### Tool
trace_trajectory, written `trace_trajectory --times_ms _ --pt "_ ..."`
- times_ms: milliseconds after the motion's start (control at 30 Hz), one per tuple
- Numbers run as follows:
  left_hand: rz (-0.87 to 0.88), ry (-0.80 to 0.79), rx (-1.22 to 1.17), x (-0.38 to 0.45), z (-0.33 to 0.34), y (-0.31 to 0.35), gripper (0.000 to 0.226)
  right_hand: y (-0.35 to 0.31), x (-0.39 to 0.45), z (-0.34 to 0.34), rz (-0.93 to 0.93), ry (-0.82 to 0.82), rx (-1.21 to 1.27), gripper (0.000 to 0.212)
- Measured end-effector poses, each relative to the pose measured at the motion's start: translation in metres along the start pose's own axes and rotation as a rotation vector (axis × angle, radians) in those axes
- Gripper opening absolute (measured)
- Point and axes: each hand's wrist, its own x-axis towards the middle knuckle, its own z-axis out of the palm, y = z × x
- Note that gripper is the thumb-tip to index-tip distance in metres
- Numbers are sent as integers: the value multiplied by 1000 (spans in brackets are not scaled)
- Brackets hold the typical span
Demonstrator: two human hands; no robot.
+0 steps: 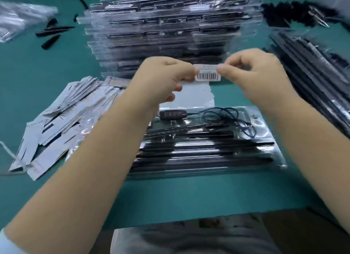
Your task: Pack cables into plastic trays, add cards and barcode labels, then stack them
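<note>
A white barcode label (208, 73) is held in the air between both hands, above a white backing sheet (197, 94). My left hand (161, 79) pinches the label's left end and also holds the backing sheet. My right hand (251, 71) pinches the label's right end. Below the hands lies a clear plastic tray (208, 168) on the green table, packed with black strips, a coiled black cable (227, 115) and a small black controller (173, 114). Behind the hands rises a tall stack of filled trays (166, 30).
A loose heap of white cards (62, 121) lies at the left. Black strips in clear bags (312, 73) are piled at the right. Small black parts (53, 33) and a bag are scattered at the far left. The table's front edge (189, 216) runs near my lap.
</note>
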Motion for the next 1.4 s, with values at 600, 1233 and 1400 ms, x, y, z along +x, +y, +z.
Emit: trace_trajectory --times_ms 600,1233,1400 --pt "80 47 425 -9 56 -25 20 41 -30 -12 411 -277 158 2" --pt "283 42 1096 -11 64 -40 54 54 -34 -2 73 -339 -207 16" --pt "216 -72 911 -3 56 -42 38 60 -34 -6 28 -378 -234 2"
